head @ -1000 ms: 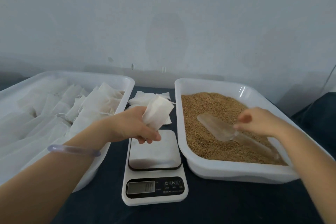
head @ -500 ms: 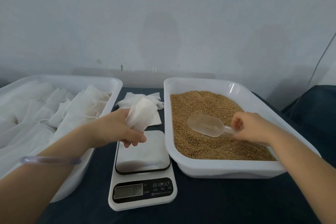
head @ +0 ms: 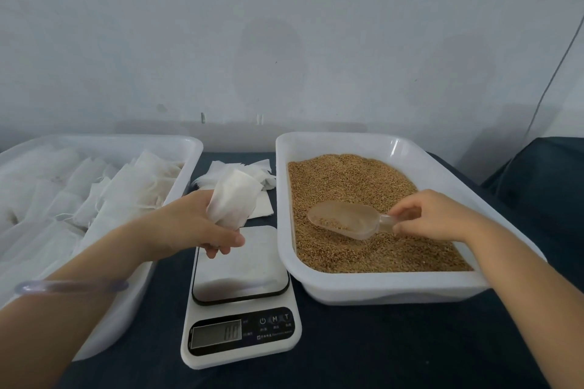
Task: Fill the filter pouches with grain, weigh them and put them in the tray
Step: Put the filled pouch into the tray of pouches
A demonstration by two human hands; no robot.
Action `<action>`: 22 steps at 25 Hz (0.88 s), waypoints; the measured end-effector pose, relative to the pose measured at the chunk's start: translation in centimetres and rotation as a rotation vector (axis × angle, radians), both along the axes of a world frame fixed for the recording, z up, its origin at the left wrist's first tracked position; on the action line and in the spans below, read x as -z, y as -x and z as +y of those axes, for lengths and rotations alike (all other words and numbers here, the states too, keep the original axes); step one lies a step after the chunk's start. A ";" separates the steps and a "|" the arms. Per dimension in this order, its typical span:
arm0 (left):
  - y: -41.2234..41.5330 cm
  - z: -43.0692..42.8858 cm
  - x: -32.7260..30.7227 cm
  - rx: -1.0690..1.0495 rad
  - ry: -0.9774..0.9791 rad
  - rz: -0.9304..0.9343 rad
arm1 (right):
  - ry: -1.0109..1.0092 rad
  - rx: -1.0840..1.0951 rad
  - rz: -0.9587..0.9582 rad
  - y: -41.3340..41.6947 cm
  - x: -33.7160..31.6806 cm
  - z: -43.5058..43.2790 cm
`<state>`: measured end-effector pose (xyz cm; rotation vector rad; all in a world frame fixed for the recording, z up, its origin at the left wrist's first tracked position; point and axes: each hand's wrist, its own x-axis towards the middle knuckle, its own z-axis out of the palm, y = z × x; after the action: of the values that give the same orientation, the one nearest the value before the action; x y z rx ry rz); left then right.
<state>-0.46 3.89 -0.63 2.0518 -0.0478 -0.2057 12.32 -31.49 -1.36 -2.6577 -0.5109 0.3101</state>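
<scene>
The left hand point(head: 196, 224) grips a white filter pouch point(head: 234, 199) by its lower end, with the fingers curled round it. The pouch sticks up over the far edge of the scale point(head: 240, 309) and does not touch it. The right hand point(head: 433, 218) pinches the handle of a clear scoop point(head: 344, 219). The scoop has a little grain point(head: 347, 177) in it and sits low over the grain in the white bin point(head: 379, 289) on the right. The numbers on the scale are too blurry to read. A pile of flat pouches point(head: 256, 169) lies just behind the scale. On the left, the tray point(head: 177, 148) holds many white pouches point(head: 126, 189). Everything stands on a dark worktop point(head: 379, 341). A clear bracelet point(head: 72, 286) is on the left wrist
</scene>
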 end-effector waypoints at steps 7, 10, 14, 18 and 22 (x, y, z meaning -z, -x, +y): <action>0.9 -1.9 -2.0 0.028 0.054 -0.056 | -0.016 0.016 -0.080 -0.3 0.2 0.0; -0.4 -6.3 -3.6 -0.028 0.073 -0.237 | -0.115 0.051 -0.128 -0.3 -0.3 0.3; -3.2 -11.9 -1.4 -0.122 -0.152 -0.421 | -0.185 0.125 -0.277 0.5 -0.4 0.3; -4.4 -12.3 1.2 -0.230 -0.288 -0.468 | -0.378 0.172 -0.365 1.0 -1.4 -0.3; -4.8 -12.3 1.9 -0.338 -0.349 -0.512 | -0.344 0.089 -0.423 2.4 -4.4 -2.0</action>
<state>4.32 -8.38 -2.50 2.3710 0.0223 0.5588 9.95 -33.48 3.02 -2.3937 -0.5156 -0.3462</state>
